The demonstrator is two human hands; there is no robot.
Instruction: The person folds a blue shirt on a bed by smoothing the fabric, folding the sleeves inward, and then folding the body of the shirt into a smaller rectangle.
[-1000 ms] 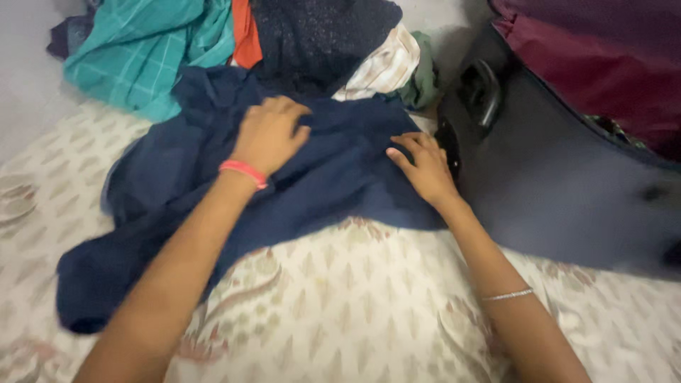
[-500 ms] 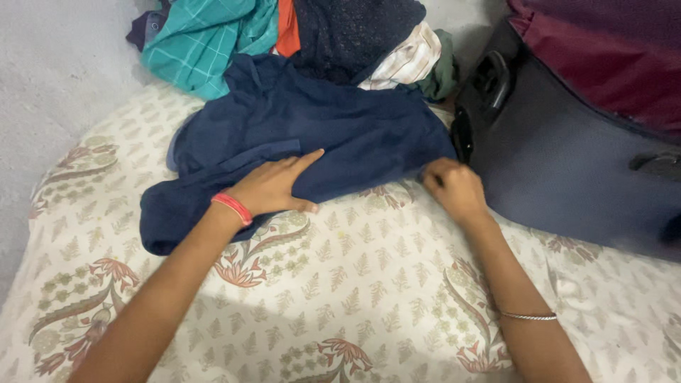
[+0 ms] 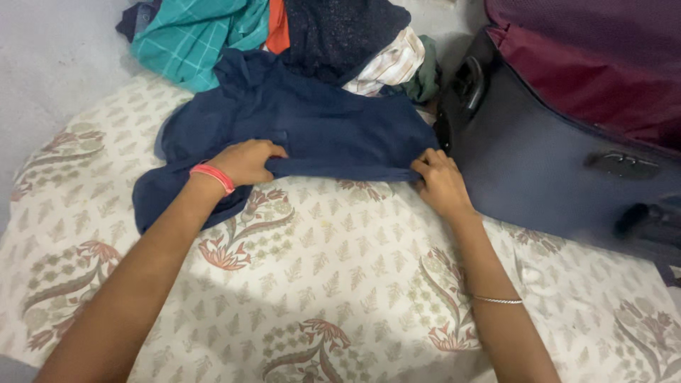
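Note:
A dark navy garment (image 3: 319,124) lies spread on a cream sheet with a leaf and flower print (image 3: 340,276). My left hand (image 3: 245,162), with a red band on its wrist, grips the near edge of the garment at its left. My right hand (image 3: 438,181), a thin silver bangle further up the arm, pinches the same edge at its right. The edge is pulled taut between the two hands.
A heap of clothes lies behind the garment: a teal checked cloth (image 3: 191,35), an orange piece (image 3: 277,25), a dark speckled one (image 3: 340,32), a cream striped one (image 3: 390,65). A dark blue suitcase (image 3: 546,163) with maroon lining (image 3: 596,64) lies open at the right.
Both hands moved from resting flat on the navy garment to gripping its near edge. The left hand closed its fingers on the cloth, and the edge is now stretched straight between them.

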